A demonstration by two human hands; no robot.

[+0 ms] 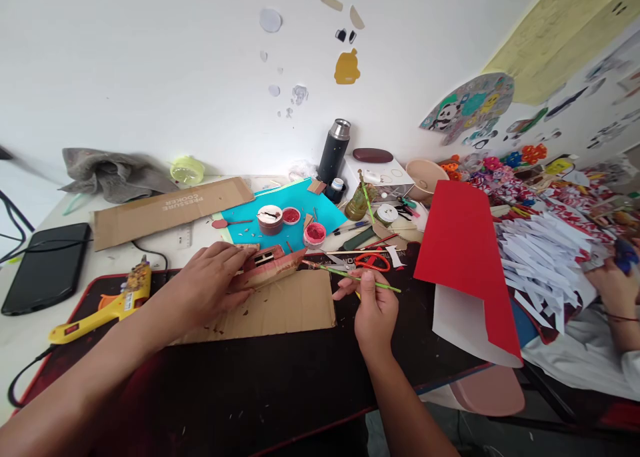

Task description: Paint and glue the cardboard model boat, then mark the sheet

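Note:
My left hand (215, 277) is closed on the left end of a small cardboard piece (275, 269) with pink paint on it and dark openings. In my right hand (374, 303) a thin green paintbrush (383, 285) is pinched, its tip pointing left at the piece's right end. Whether the tip touches the piece cannot be made out. Beneath lies a flat cardboard sheet (285, 307). Behind the piece, an open pot of pink paint (315, 234) and a brown jar with white contents (271, 221) rest on blue paper (310, 207).
A yellow glue gun (95, 313) and a black phone (47, 267) lie at left. Orange-handled scissors (373, 262) sit just behind my right hand. A black flask (333, 151) stands at the wall. Red card (460, 243), white paper strips (540, 257) and another person's hand (615, 287) are at right.

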